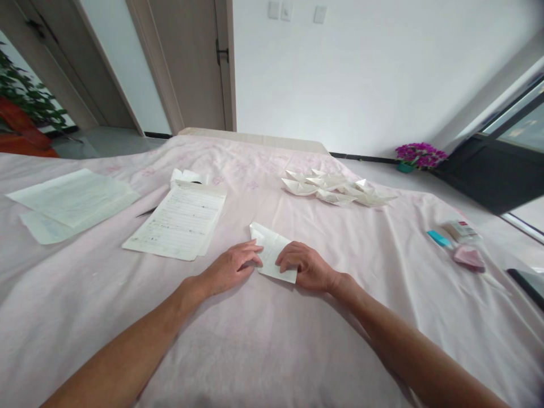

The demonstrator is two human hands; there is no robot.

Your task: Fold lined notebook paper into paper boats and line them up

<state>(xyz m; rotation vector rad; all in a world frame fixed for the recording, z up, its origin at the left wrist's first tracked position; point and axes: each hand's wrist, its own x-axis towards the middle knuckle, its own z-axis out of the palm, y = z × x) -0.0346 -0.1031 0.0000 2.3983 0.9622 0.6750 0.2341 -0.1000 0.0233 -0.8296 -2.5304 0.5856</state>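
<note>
A partly folded sheet of white paper (272, 249) lies on the pink cloth in front of me, with a pointed corner at its upper left and creases across it. My left hand (232, 267) is at the paper's left edge, its fingers bent and closed on that side. On the opposite side my right hand (309, 266) grips the right edge, fingers curled over the top. Its thumb is mostly hidden. Beyond the right hand, several folded paper boats (334, 187) sit in a cluster on the cloth.
A stack of written sheets (178, 218) lies left of centre, with a dark pointed object (147, 212) partly under it. Farther left are loose pale sheets (80, 198). At right lie a blue item (438, 238), a small pack (462, 231) and a pink item (468, 258).
</note>
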